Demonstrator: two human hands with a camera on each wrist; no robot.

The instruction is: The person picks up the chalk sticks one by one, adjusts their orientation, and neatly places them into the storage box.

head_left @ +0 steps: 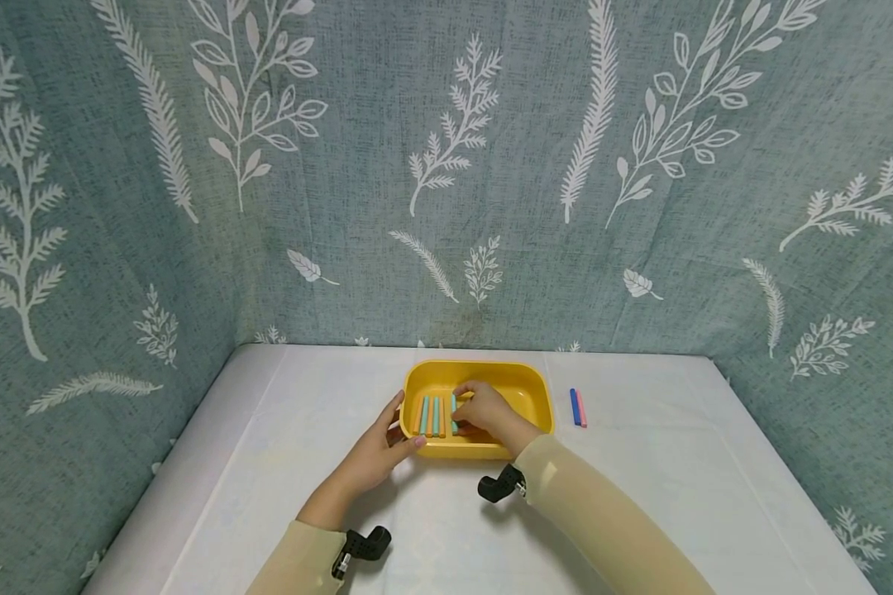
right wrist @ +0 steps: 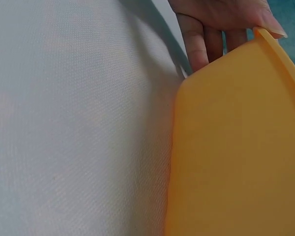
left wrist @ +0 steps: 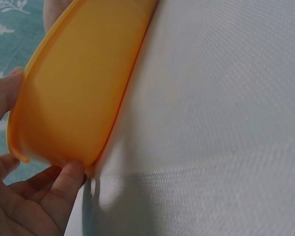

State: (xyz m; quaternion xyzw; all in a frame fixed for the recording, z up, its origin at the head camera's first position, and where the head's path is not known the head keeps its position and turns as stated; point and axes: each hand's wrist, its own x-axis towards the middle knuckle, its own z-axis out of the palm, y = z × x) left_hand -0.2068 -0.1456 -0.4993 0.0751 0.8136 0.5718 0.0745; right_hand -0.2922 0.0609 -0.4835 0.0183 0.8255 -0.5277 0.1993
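A yellow plastic tray point(head_left: 530, 397) stands on the white table. My left hand point(head_left: 375, 453) grips its front left corner, thumb at the front rim and fingers along the left side; the left wrist view shows these fingers point(left wrist: 71, 174) against the wall. Inside the tray, my right hand point(head_left: 485, 411) pinches a slim teal stick point(head_left: 454, 403), chalk-like in look, with thumb and fingertips. To the left of it, teal sticks point(head_left: 436, 416) and orange sticks point(head_left: 442, 417) lie side by side, lengthwise to me. In the right wrist view, the tray wall hides my right fingers.
To the right of the tray, a blue stick point(head_left: 575, 406) and a pink stick point(head_left: 582, 409) lie together on the table point(head_left: 662, 479). Green-blue cloth point(head_left: 372, 273) with white leaf prints hangs behind the table and at both sides.
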